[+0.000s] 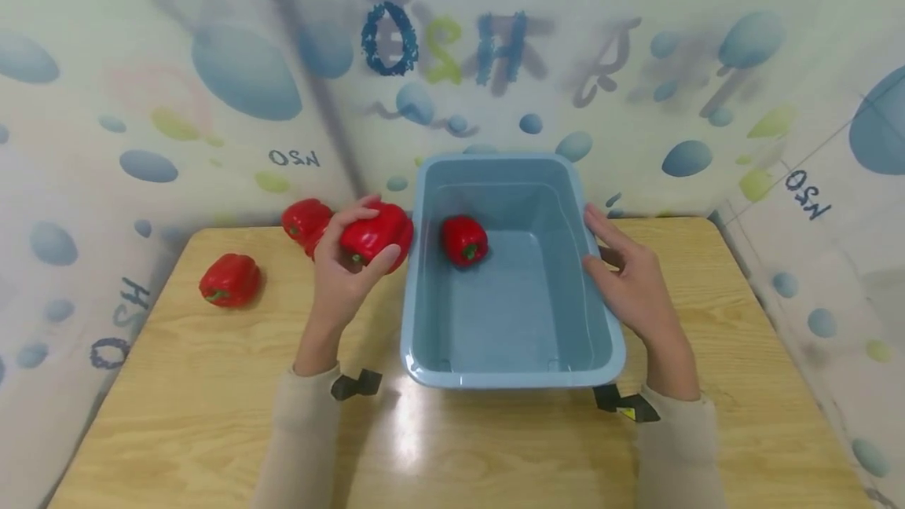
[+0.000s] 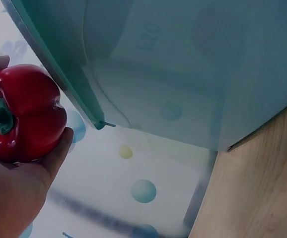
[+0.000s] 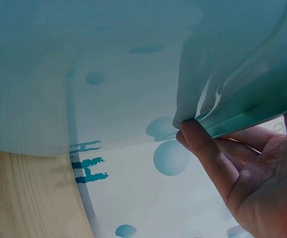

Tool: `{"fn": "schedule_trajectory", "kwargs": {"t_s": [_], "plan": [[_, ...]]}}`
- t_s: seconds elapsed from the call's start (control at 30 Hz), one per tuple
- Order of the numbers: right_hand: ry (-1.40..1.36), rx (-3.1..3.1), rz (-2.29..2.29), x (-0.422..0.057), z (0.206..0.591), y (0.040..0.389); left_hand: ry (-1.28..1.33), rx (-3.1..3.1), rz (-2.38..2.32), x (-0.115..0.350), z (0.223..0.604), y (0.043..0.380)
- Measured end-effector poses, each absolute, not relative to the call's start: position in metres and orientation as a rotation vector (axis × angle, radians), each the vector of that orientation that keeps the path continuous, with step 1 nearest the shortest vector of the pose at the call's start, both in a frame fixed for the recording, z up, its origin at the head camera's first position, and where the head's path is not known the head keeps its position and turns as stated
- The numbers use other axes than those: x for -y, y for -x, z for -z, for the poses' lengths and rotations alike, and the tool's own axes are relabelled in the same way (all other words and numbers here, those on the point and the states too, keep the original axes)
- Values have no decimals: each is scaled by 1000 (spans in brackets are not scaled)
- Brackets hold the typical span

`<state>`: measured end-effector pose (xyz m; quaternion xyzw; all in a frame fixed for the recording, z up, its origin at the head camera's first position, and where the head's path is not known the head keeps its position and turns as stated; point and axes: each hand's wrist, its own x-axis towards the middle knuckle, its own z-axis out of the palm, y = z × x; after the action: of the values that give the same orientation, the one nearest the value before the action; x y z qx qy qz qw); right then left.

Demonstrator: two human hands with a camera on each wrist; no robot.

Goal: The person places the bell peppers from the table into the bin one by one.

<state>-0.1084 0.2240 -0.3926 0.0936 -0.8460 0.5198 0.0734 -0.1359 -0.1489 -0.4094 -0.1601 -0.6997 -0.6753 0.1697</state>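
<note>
My left hand (image 1: 338, 273) holds a red bell pepper (image 1: 378, 232) between thumb and fingers, just left of a light blue plastic basin (image 1: 512, 379). In the left wrist view the pepper's green stem (image 2: 2, 116) faces the palm side, and the pepper is close beside the basin's rim. My right hand (image 1: 636, 285) grips the basin's right rim; the right wrist view shows thumb and fingers (image 3: 203, 144) at that edge. Inside the basin, near its left wall, lies one red bell pepper (image 1: 463, 240).
On the wooden table (image 1: 177, 399), another red bell pepper (image 1: 231, 280) lies at the left. More red pepper (image 1: 307, 220) shows at the table's back edge, partly hidden behind my left hand. A patterned wall (image 1: 459, 116) stands directly behind the table.
</note>
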Motion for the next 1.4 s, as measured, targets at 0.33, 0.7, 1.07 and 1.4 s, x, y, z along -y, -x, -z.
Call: {"fn": "schedule_trajectory", "kwargs": {"t_s": [0.33, 0.7, 1.07, 1.4], "plan": [[-281, 2544, -1536, -223, 392, 109, 443, 1985, 1916, 142, 407, 134], [-305, 2550, -1511, -225, 392, 107, 510, 1996, 1904, 133, 401, 132], [-310, 2559, -1503, -225, 390, 107, 546, 2028, 1864, 131, 396, 130], [-316, 2559, -1495, -224, 390, 107, 638, 2029, 1811, 130, 396, 130]]}}
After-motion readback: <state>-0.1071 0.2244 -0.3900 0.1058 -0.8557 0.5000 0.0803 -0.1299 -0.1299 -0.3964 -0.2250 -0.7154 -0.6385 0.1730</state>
